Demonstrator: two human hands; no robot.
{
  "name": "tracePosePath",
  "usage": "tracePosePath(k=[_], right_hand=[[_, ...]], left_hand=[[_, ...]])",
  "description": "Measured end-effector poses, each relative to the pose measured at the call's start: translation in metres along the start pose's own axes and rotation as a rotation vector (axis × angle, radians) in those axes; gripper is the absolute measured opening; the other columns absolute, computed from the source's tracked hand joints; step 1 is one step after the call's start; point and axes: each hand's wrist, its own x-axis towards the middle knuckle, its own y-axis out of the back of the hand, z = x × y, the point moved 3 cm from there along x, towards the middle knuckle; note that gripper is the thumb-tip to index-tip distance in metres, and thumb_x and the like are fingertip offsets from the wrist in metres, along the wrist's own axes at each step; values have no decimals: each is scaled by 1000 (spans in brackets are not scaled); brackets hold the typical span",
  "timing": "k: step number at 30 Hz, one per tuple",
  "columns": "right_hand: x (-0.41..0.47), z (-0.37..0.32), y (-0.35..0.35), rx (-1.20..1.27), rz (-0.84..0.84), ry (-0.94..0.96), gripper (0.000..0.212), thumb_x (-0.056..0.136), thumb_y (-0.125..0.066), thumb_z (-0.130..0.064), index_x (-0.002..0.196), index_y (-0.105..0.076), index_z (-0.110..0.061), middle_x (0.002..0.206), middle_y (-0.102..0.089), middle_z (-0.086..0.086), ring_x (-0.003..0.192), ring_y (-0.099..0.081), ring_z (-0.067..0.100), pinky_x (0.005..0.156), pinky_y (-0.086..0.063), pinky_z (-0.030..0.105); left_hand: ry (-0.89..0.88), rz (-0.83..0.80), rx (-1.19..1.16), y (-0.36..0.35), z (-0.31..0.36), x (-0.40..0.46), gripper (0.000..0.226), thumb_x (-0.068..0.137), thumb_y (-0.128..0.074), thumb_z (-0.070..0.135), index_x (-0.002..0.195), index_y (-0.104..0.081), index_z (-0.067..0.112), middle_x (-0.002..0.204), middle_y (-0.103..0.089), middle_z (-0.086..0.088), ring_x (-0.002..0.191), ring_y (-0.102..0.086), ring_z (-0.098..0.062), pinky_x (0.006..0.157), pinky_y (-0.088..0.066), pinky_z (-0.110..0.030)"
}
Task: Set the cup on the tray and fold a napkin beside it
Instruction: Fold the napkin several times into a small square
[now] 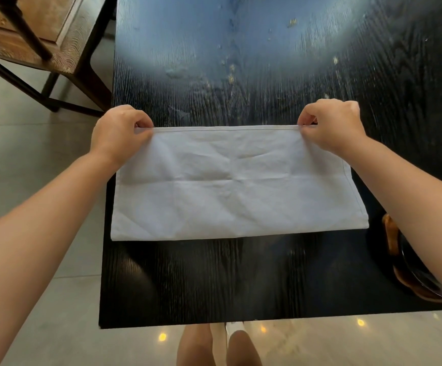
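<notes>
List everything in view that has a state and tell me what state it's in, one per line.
White cloth napkin: creased, lying on the black wooden table, far edge pinched at both corners.
Left hand: grip closed on far left corner.
Right hand: grip closed on far right corner.
Wooden tray: mostly hidden by the right arm.

Soft daylight lays a broad bluish glare on the dark table (241, 48) beyond the two pinching hands, while wide-angle bending curves the edges and ceiling lamps glint on the floor (56, 299) below.
</notes>
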Motion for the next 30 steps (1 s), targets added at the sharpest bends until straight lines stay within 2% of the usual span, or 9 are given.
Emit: tracePosePath(k=[8,16,18,19,21,23,25,28,30], right_hand=[[-61,-1,-4,5,62,38,11,81,-62,-12,75,-68,-19,75,-61,0,79,-54,25,86,-29,42],[-129,1,-13,-10,76,36,8,81,-64,-11,75,-67,-15,81,-65,5,84,-54,28,86,-29,43],[-132,-2,-14,-35,90,3,9,82,-62,-11,75,-66,-13,80,-64,6,83,-53,28,86,-28,42],[-132,-4,-15,-57,96,-15,9,82,-60,-11,75,-65,-13,79,-62,7,81,-52,28,86,-28,42],[-133,-11,-17,-98,107,-71,8,82,-58,-10,75,-62,-11,76,-59,8,77,-50,27,86,-28,41],[-135,-15,-19,-117,116,-138,8,81,-56,-9,74,-59,-10,74,-56,8,74,-48,27,85,-29,41],[-137,-18,-20,-120,110,-191,8,81,-53,-10,74,-57,-10,73,-55,8,74,-47,27,84,-30,42],[-139,-17,-20,-95,123,-210,9,81,-52,-11,79,-60,-9,77,-56,9,78,-49,28,87,-30,43],[-142,-19,-20,-87,159,-201,16,81,-52,-11,94,-62,-9,96,-60,11,97,-51,30,95,-28,47]], left_hand=[[-43,-33,-107,0,7,-60,5,78,-69,4,81,-73,5,86,-66,-12,85,-58,-29,79,-44,-37],[18,22,-131,-9,19,-134,8,75,-71,-2,79,-72,4,81,-63,-15,83,-56,-35,77,-43,-41],[22,58,-100,-11,26,-136,10,78,-67,1,87,-70,3,93,-66,-17,93,-59,-38,85,-43,-45],[35,73,-84,-13,34,-136,17,80,-64,4,97,-68,2,106,-66,-18,105,-59,-38,93,-40,-47],[37,74,-61,-22,59,-140,37,86,-56,11,122,-57,3,133,-54,-17,129,-45,-33,106,-29,-51],[-2,19,-21,-35,93,-148,52,90,-45,24,139,-39,8,149,-36,-11,140,-27,-26,111,-17,-53],[-46,-69,35,-52,122,-157,59,91,-33,37,145,-25,14,155,-23,-6,144,-13,-21,113,-7,-53],[-105,-174,147,-75,142,-168,61,91,-26,46,147,-20,23,157,-16,-3,145,-9,-22,112,0,-55],[-88,-217,165,-85,139,-173,62,90,-22,51,147,-16,28,158,-10,-1,145,-4,-22,112,3,-54]])
